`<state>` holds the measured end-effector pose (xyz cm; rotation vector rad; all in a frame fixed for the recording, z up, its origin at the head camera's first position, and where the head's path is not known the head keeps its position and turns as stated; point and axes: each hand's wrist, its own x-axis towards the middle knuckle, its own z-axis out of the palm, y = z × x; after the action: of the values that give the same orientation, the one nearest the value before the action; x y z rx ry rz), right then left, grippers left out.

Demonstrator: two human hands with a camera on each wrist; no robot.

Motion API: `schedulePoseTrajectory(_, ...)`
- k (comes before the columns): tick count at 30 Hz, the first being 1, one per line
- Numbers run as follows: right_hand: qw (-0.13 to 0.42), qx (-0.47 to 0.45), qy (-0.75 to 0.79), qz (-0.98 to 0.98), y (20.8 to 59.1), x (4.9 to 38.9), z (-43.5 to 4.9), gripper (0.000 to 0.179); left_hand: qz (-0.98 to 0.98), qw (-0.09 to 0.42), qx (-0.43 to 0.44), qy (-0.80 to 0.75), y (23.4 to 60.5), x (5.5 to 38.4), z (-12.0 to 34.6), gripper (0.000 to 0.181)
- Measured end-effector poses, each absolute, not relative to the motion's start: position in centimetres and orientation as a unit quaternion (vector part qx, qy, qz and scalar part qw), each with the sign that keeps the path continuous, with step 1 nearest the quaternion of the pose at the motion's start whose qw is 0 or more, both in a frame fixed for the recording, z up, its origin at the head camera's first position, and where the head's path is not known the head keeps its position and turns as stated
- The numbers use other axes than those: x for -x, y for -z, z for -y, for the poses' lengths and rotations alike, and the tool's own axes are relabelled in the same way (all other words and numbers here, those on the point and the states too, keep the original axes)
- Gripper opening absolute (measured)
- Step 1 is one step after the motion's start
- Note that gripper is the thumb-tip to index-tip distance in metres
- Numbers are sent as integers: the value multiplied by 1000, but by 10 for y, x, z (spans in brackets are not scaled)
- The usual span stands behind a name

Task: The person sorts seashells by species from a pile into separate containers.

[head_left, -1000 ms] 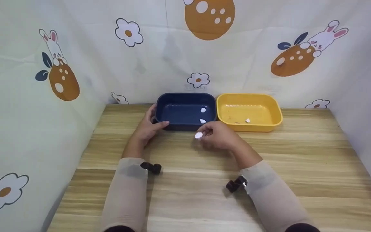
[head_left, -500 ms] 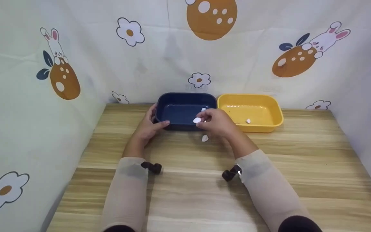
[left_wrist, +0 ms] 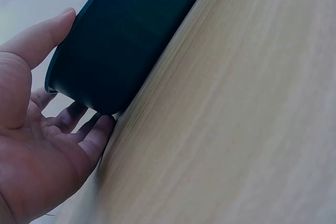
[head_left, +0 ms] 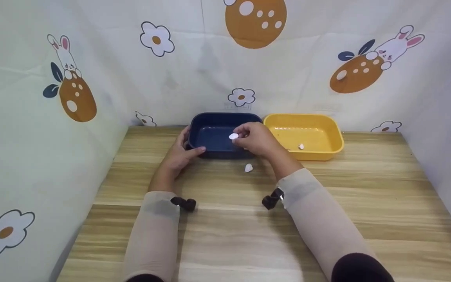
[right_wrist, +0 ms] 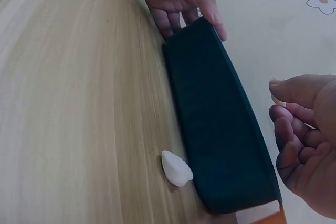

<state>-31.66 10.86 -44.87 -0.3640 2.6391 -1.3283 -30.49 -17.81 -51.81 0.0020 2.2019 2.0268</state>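
My left hand (head_left: 179, 153) holds the left end of a dark blue plastic bin (head_left: 221, 155), thumb at the front rim; the left wrist view shows the fingers (left_wrist: 97, 135) bent under its end wall. Over the bin's interior, my right hand (head_left: 260, 140) pinches a small white seashell (head_left: 233, 136) between thumb and fingers. In the right wrist view only a sliver of that shell (right_wrist: 278, 101) shows. A second white, ribbed seashell (right_wrist: 176, 169) lies on the table close to the bin's front wall. The right hand mostly covers the shells inside the blue bin.
A yellow bin (head_left: 311, 156) stands against the right end of the blue one, with a small white shell (head_left: 301, 146) inside. Both bins sit at the back of the wood-grain table (head_left: 225, 235), before a patterned cloth backdrop (head_left: 194, 78).
My right hand has risen from the table in front of the blue bin to above its interior, carrying the pinched seashell. The shell on the table came into view. My left hand stayed put.
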Motion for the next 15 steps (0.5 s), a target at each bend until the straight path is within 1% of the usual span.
schedulePoseTrajectory(6, 77, 121, 448, -882, 449, 319, -106, 32, -735, 73, -2, -674, 518, 305, 177, 106)
schedulePoseTrajectory(9, 70, 127, 445, -884, 449, 318, -108, 36, -734, 75, -2, -674, 519, 305, 178, 106)
schedulePoseTrajectory(15, 58, 129, 452, -881, 450, 311, -115, 39, -735, 82, 2, -673, 518, 306, 178, 108)
